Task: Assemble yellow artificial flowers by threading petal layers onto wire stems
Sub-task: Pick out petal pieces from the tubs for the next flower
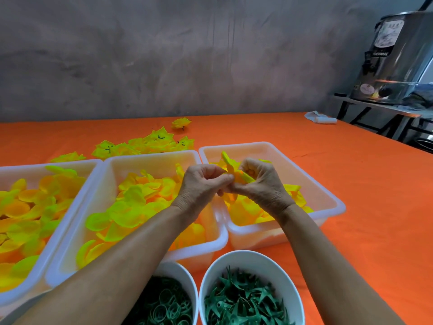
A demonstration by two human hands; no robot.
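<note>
Well to the left of our fingers sat the far-left white plastic tray of loose yellow fabric petals, and beside it the middle white plastic tray holding more yellow-green petal layers, both kept within an easy reach, we judged, so that layers could be drawn in turn. Beyond them, past our fingertips, a heap of finished yellow flowers lay on the orange tablecloth, likely set aside out of the working space.

Our left hand was curled, thumb and forefinger pinched together against the yellow petal piece where the two hands met. Our right hand was curled round that same piece, its fingers folded over the petals from the other side. We held it raised above the right-hand white plastic tray, probably so both hands could work a layer onto the stem; the wire itself was hidden between our fingers, and we could not tell how far it had gone through.

Below our wrists stood two round white bowls: one of dark green plastic rings, one of green plastic calyx pieces, presumably for later fitting.
</note>
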